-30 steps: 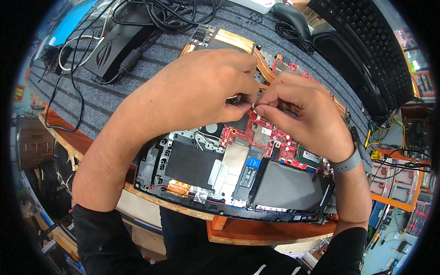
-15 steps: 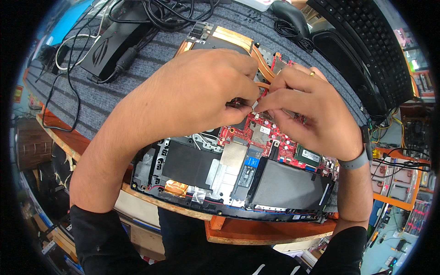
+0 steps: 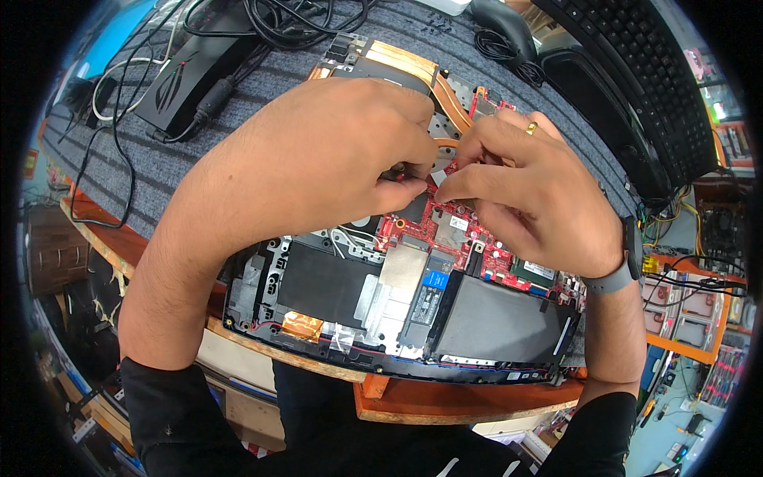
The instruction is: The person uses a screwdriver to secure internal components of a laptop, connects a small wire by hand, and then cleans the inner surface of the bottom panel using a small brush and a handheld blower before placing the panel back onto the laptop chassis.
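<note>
Head cam: L hand (image 3: pixel 362 147) nr R hand (image 3: pixel 544 195) over red PCB (image 3: pixel 430 226).

Bright, fairly even light covers the tabletop (image 3: pixel 171 163), the hands (image 3: pixel 548 187) and the red circuit board (image 3: pixel 425 229). Its source over the work is out of view. Pale highlights gleam on the copper plate (image 3: pixel 401 62) and the silver plate (image 3: pixel 404 269). Soft shadow fills the gap beneath the curled fingers, where small details are hard to make out. The black sleeves (image 3: pixel 171 401) sink into near-uniform darkness. Focus is reasonably crisp at the centre, softer toward the rim, where the fisheye lens bends the keyboard (image 3: pixel 644 63) and shelves, and the corners fall to black.
</note>
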A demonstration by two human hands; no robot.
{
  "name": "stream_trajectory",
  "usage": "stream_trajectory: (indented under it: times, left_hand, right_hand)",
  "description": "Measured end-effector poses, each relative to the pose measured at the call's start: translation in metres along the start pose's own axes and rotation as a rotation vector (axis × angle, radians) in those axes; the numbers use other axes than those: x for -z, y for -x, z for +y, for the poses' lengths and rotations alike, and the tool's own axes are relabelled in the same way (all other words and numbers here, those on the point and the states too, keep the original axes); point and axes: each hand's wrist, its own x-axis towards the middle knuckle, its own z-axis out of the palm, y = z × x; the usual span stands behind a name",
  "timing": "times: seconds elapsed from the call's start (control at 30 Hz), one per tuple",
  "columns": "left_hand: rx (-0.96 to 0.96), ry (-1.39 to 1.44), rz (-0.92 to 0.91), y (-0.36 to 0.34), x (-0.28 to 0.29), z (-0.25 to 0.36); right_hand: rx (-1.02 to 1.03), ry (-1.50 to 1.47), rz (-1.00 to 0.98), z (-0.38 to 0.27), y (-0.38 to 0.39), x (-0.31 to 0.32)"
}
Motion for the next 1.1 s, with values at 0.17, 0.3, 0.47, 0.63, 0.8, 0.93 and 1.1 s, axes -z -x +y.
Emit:
stream_trajectory:
  times: [0.17, 0.3, 0.47, 0.63, 0.8, 0.93, 1.1]
  left_hand:
    - [-0.001, 0.001, 0.009, 0.001, -0.002, 0.0]
    - [-0.015, -0.02, 0.008, 0.002, -0.004, 0.0]
    - [0.012, -0.018, -0.024, 0.001, -0.004, -0.001]
    - [0.004, -0.018, -0.03, 0.002, -0.002, -0.001]
    - [-0.018, -0.003, -0.028, 0.002, -0.001, -0.003]
    - [-0.027, -0.001, -0.037, 0.001, 0.0, -0.003]
    - [-0.04, -0.009, -0.023, 0.003, 0.001, -0.004]
  right_hand:
    - [-0.008, -0.027, 0.028, 0.001, -0.001, 0.003]
    - [0.003, 0.002, -0.015, 0.0, 0.0, 0.006]
    - [-0.026, 0.026, 0.009, -0.006, -0.004, -0.002]
    - [-0.009, 0.054, 0.027, -0.007, -0.007, -0.005]
    - [-0.059, 0.093, 0.016, -0.013, -0.01, -0.008]
    - [-0.083, 0.072, 0.024, -0.015, -0.01, -0.009]
    - [-0.061, 0.045, 0.02, -0.013, -0.008, -0.006]
